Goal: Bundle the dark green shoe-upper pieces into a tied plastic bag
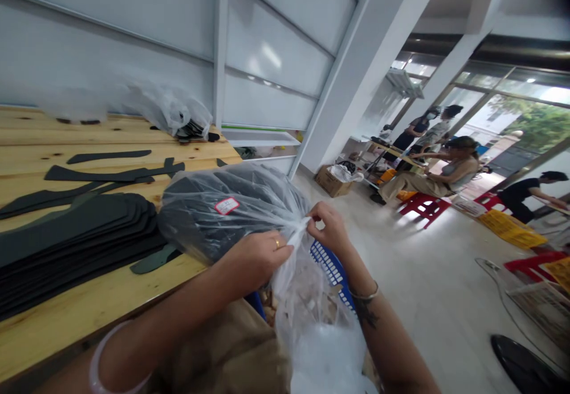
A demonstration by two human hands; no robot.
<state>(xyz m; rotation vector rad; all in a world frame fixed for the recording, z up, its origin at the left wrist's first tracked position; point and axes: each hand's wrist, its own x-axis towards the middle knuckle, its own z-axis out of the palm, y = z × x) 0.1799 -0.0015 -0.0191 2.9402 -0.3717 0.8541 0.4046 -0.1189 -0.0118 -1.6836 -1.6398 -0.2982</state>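
1. Large clear plastic bag (209, 198), bulging w/ dark pcs., red-bordered white label (227, 205): at corner of light-wood table (102, 314), neck out past edge.
2. L. hand (258, 260): fingers closed on bunched neck. R. hand (329, 224): thumb & fingertips pinching same neck, just beside.
3. Handling (judged): keep neck bunched tight, hands close tog.; ease trapped air out; don't overpull, thin film may tear.
4. Loose translucent bag tail (320, 334): hangs over blue perforated plastic basket (327, 263); best kept off rim.
5. Room: stacked flat dark pcs. (89, 233) crowd bag's L. side; pale floor (423, 275) gives R. elbow space.
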